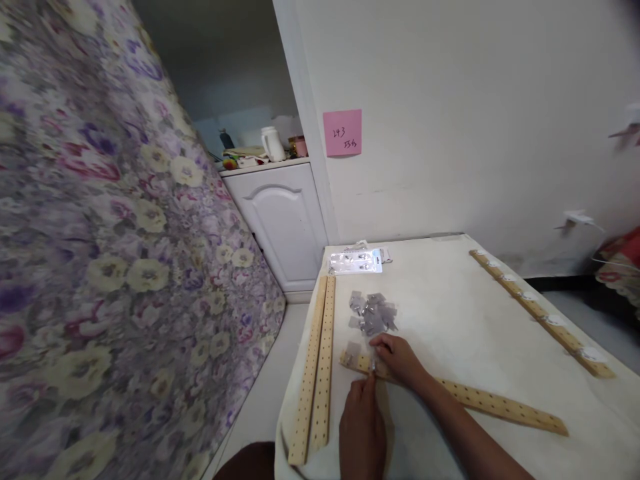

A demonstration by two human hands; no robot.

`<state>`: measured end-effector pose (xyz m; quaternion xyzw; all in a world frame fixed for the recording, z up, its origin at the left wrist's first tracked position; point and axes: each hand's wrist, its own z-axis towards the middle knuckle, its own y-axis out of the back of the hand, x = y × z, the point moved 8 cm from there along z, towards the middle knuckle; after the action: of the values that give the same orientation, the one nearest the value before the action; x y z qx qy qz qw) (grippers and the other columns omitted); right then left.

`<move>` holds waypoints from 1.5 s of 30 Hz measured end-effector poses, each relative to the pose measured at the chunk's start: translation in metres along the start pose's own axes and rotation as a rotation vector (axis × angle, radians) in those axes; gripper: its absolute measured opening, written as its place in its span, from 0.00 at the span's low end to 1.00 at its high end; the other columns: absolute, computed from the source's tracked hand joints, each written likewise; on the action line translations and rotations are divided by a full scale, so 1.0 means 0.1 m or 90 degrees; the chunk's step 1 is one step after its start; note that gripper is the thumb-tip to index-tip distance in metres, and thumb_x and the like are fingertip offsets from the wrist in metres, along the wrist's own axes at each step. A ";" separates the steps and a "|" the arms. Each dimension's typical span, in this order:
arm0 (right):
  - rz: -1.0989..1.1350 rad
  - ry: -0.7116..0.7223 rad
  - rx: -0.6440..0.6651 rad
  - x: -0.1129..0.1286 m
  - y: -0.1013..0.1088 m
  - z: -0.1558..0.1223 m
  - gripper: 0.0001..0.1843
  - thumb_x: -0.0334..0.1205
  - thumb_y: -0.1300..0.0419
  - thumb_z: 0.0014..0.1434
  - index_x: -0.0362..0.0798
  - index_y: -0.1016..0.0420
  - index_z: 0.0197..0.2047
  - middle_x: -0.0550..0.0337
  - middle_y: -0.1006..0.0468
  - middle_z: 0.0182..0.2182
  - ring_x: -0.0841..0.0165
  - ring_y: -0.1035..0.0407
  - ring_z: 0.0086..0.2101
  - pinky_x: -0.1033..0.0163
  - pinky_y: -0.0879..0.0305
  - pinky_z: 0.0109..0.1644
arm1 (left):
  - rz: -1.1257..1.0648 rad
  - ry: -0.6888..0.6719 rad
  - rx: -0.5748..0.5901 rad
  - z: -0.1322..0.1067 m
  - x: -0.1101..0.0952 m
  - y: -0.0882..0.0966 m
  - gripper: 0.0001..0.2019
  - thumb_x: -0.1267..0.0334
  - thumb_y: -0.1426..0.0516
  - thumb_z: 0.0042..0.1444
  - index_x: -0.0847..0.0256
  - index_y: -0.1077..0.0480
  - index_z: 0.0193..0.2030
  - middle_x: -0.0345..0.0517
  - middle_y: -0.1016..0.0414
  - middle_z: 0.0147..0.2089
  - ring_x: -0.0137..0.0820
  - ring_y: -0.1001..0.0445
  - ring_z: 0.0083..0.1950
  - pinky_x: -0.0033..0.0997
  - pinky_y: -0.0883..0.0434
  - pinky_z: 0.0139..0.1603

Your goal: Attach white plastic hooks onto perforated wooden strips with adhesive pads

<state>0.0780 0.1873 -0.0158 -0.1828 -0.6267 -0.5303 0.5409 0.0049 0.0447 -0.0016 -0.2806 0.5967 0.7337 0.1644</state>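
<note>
One pale, perforated wooden strip point(500, 403) is met near its ten-o'clock end by the left hand point(364, 419), grip indeterminable, and right hand point(399, 357), fingertips together.

On the table point(430, 287), heaped pieces point(373, 315) lie behind the front strip point(506, 405), right of two strips point(325, 360).

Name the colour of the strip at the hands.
The strip is pale tan, seen in head view.
</note>
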 end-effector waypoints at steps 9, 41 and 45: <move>-0.026 0.005 -0.003 0.05 0.02 -0.02 0.14 0.34 0.50 0.52 0.47 0.23 0.37 0.56 0.20 0.35 0.64 0.28 0.38 0.62 0.36 0.44 | 0.008 0.007 0.019 0.00 0.02 -0.03 0.26 0.74 0.58 0.57 0.63 0.41 0.62 0.53 0.33 0.52 0.34 0.34 0.53 0.30 0.37 0.54; -0.066 -0.051 -0.010 -0.03 0.02 -0.07 0.19 0.41 0.36 0.45 0.48 0.26 0.42 0.60 0.23 0.34 0.67 0.31 0.31 0.64 0.38 0.37 | 0.020 0.003 -0.016 0.00 -0.02 0.02 0.23 0.73 0.57 0.57 0.63 0.38 0.59 0.52 0.32 0.50 0.34 0.33 0.51 0.28 0.37 0.52; -0.053 -0.017 -0.063 0.04 0.10 -0.12 0.13 0.43 0.39 0.48 0.47 0.26 0.38 0.59 0.23 0.32 0.66 0.31 0.32 0.63 0.37 0.37 | 0.020 0.002 -0.017 -0.01 -0.02 0.05 0.24 0.74 0.57 0.57 0.61 0.38 0.60 0.51 0.32 0.50 0.33 0.33 0.51 0.28 0.37 0.53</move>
<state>0.0903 0.1789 -0.0091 -0.1896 -0.6139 -0.5804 0.5004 0.0041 0.0424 0.0039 -0.2746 0.5917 0.7434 0.1482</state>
